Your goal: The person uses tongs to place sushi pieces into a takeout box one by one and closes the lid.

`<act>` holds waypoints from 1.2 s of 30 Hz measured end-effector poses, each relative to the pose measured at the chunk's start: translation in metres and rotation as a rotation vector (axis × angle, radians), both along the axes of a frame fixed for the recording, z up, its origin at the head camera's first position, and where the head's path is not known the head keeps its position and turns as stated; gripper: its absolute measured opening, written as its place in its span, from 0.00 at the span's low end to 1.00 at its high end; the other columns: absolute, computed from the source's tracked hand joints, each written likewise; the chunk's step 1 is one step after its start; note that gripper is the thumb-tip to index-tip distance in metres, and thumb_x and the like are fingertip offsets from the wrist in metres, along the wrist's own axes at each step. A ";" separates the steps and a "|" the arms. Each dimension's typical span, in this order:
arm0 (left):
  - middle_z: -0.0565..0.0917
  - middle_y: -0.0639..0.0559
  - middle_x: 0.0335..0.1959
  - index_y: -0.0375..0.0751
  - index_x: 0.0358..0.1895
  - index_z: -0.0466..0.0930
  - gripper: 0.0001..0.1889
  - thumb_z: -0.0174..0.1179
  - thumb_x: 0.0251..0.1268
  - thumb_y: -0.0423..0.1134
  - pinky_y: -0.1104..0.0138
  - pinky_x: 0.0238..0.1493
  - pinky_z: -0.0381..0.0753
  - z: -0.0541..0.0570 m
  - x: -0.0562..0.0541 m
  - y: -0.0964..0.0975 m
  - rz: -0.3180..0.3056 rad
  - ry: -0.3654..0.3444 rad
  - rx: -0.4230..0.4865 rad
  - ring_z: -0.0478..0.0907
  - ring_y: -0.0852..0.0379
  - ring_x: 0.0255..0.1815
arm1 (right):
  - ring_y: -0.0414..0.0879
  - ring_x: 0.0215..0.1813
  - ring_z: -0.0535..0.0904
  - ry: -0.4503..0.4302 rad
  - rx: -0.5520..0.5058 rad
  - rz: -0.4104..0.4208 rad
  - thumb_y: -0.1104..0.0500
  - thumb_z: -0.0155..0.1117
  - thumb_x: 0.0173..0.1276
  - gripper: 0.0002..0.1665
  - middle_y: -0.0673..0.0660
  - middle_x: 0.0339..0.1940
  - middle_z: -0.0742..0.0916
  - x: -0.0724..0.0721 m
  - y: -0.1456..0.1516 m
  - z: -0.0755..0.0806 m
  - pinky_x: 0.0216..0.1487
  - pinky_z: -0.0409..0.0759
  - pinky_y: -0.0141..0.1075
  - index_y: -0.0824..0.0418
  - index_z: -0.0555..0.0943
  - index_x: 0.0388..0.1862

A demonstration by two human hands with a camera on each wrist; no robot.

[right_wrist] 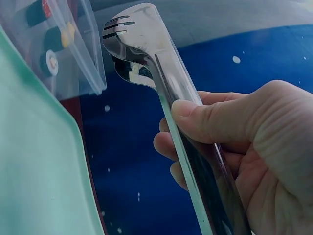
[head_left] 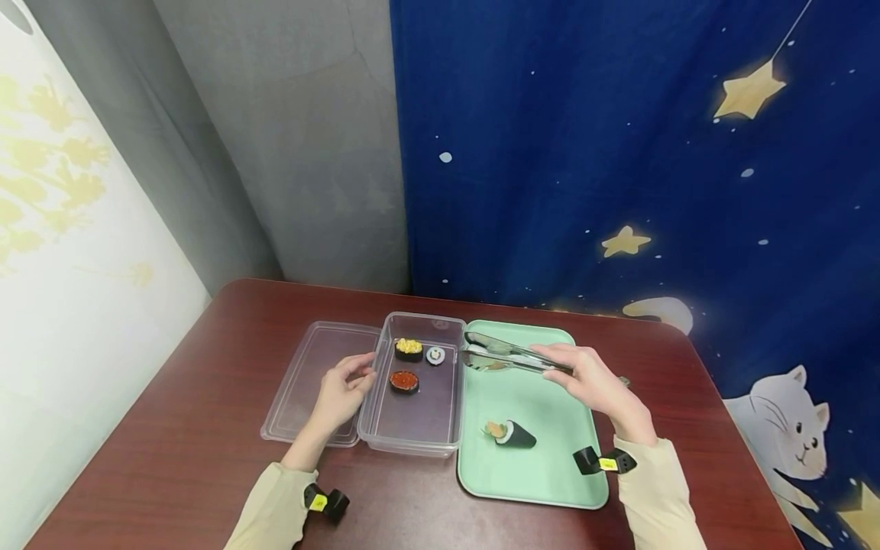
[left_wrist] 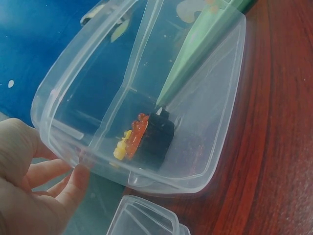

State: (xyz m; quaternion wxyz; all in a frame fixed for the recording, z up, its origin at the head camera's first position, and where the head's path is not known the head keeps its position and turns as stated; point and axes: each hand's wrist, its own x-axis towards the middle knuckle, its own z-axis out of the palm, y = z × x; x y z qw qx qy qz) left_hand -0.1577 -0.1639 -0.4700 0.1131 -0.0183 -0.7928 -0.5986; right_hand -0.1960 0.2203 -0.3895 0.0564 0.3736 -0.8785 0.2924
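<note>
My right hand (head_left: 584, 374) grips metal tongs (right_wrist: 171, 103) above the green tray (head_left: 529, 481), thumb on one arm and fingers around the other. The tong tips hover near the clear plastic box (head_left: 426, 447), slightly apart; I cannot tell whether anything lies between them. My left hand (head_left: 340, 393) touches the box's left wall with its fingertips, fingers loosely bent. Inside the box sit a yellow-topped sushi piece (head_left: 409, 350), a small round sushi roll (head_left: 435, 355) and a red roe sushi piece (head_left: 404, 382). A cone-shaped hand roll (head_left: 514, 435) lies on the tray.
The clear lid (head_left: 299, 393) lies flat to the box's left, partly under my left hand. Box and tray stand side by side on a dark red-brown table (head_left: 186, 428). Grey and blue star-patterned curtains (head_left: 495, 153) hang behind the table's far edge.
</note>
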 end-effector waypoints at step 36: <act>0.76 0.32 0.49 0.20 0.51 0.75 0.17 0.57 0.56 0.19 0.76 0.47 0.81 0.001 0.002 0.000 -0.010 -0.001 0.006 0.77 0.46 0.45 | 0.50 0.47 0.80 -0.019 0.265 0.177 0.72 0.63 0.58 0.22 0.61 0.47 0.84 -0.021 -0.073 0.008 0.47 0.83 0.41 0.69 0.78 0.54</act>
